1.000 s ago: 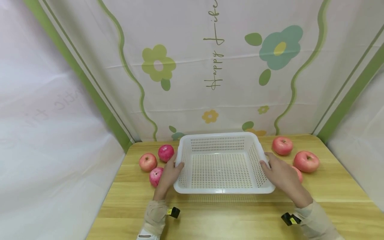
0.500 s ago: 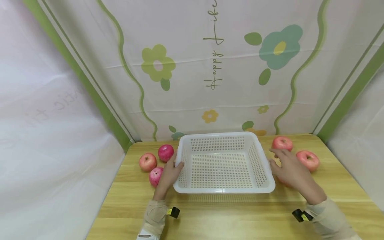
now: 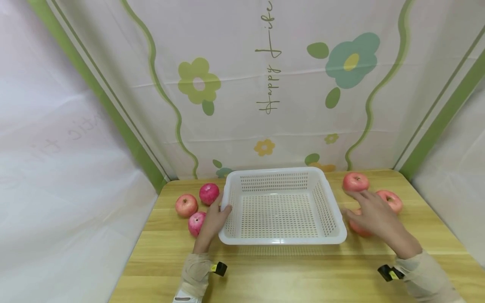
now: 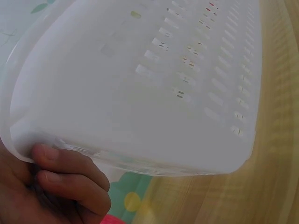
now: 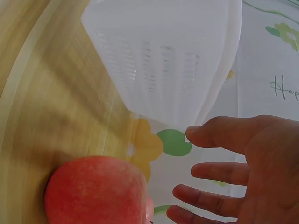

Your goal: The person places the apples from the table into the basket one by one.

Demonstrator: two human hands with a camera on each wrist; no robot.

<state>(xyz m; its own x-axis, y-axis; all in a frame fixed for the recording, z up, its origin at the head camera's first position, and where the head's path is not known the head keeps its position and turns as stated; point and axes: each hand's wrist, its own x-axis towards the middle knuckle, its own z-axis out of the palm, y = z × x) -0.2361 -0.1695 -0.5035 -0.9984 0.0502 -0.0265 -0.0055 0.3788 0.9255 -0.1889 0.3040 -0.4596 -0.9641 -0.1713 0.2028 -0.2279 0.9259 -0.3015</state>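
A white perforated basket (image 3: 280, 216) is at the middle of the table. My left hand (image 3: 214, 219) grips its left rim, thumb over the edge; in the left wrist view the fingers of that hand (image 4: 70, 186) curl beneath the rim of the basket (image 4: 140, 116). My right hand (image 3: 375, 214) is off the basket's right side, above a red apple (image 3: 360, 225) that it partly covers. In the right wrist view the right hand (image 5: 233, 172) has its fingers spread and holds nothing, with a red apple (image 5: 96, 191) beside it and the basket (image 5: 163, 56) beyond.
Two more apples lie at the right, one at the back (image 3: 356, 182) and one farther right (image 3: 390, 201). Left of the basket are a pale red apple (image 3: 186, 205) and two magenta fruits (image 3: 209, 193). A printed curtain (image 3: 235, 122) stands behind the wooden table (image 3: 159, 269).
My right hand has let go of the basket's right rim and moved right, over the nearest apple. The left hand and the basket have stayed where they were.
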